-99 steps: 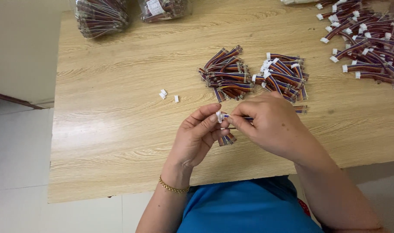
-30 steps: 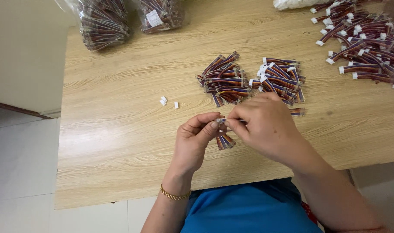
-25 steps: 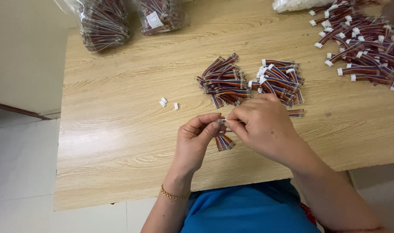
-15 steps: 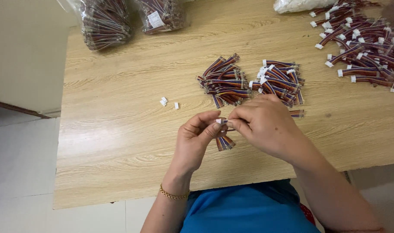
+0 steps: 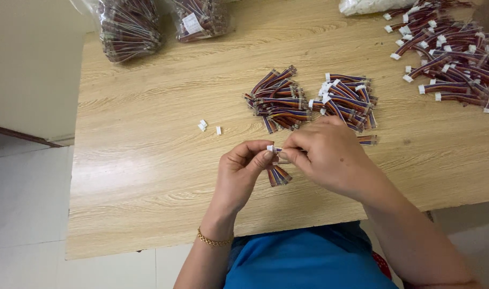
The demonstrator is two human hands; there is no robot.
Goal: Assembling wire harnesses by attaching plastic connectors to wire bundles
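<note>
Over the last few seconds little has shifted: both hands have stayed together just above the near part of the tabletop [image 5: 148, 176], working on the same short multicoloured wire lead [image 5: 279, 174]. The left hand [image 5: 243, 171] keeps a closed pinch of thumb and forefinger on the small white connector housing [image 5: 271, 148] at the top of that lead, whose striped wires hang down below the fingers with their free ends splayed. The right hand [image 5: 327, 155] is closed too, its fingertips pressed in from the right against the same housing; what exactly it pinches is hidden behind its own fingers. Compared with three seconds ago the hands have drifted slightly nearer the body and the lead hangs more steeply, but the hold itself is unchanged, which suggests the fitting of housing to wires is still under way and not released. Beyond the hands lie two small heaps: a pile of bare leads [image 5: 276, 99] on the left and a pile of leads with white connectors [image 5: 343, 96] touching it on the right. Three loose white housings [image 5: 203, 125] sit apart on the wood to the left. Farther off are a spread of finished leads [image 5: 450, 53] at the right rear and two clear bags of leads [image 5: 129, 27] at the back left.
</note>
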